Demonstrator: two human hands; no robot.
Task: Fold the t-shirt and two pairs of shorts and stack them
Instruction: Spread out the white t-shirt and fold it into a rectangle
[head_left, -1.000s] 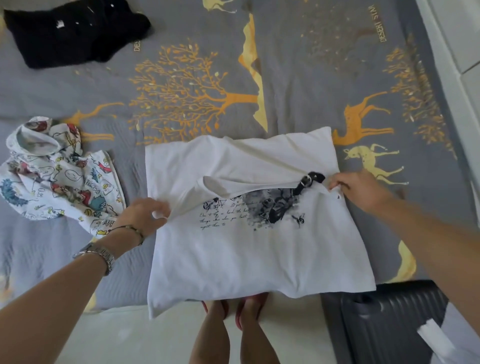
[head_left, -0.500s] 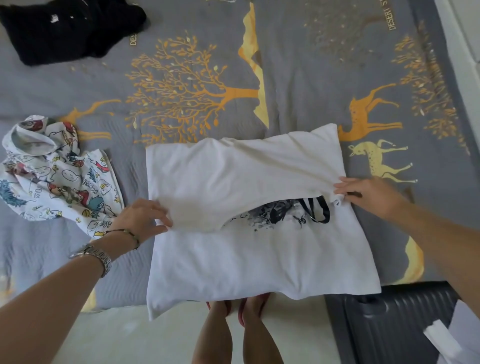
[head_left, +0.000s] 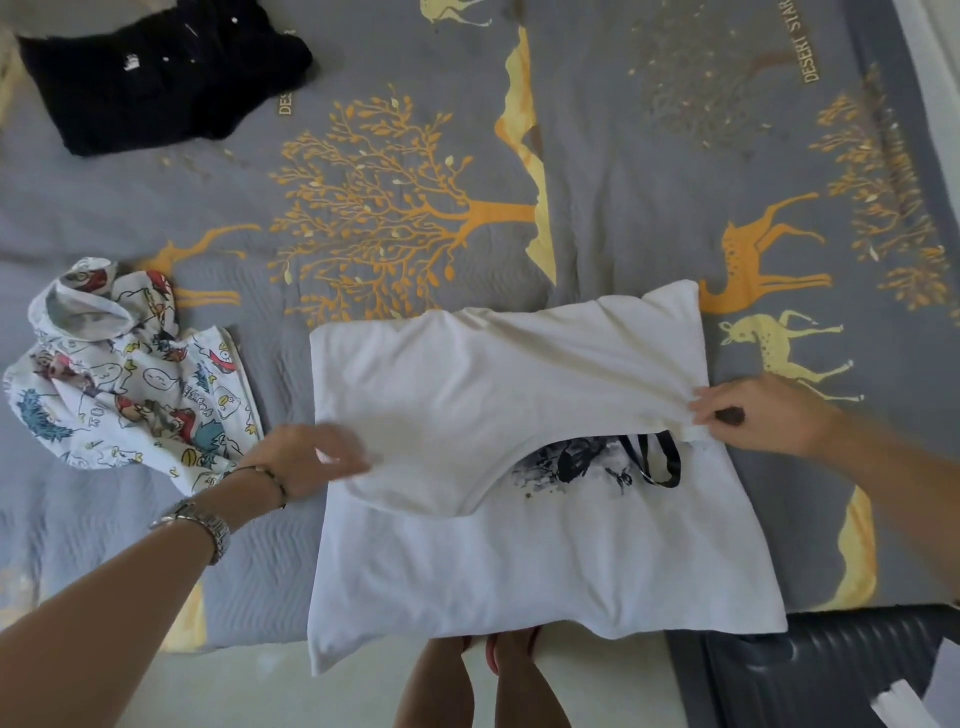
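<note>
While my left hand (head_left: 311, 457) and right hand (head_left: 748, 413) each pinch a side of the white cotton t-shirt (head_left: 519, 561) half folded on the grey bed, the cartoon-print shorts (head_left: 130, 384) and black shorts (head_left: 156, 73) lie unfolded, nothing stacked.

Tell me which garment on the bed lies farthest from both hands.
The black garment at the bed's far left corner; the cartoon-print shorts lie beside the left hand, and both hands hold the white t-shirt.

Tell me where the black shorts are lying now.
In the head view, the black shorts lie crumpled at the far left corner of the bedspread, beyond the cartoon-print shorts.
</note>
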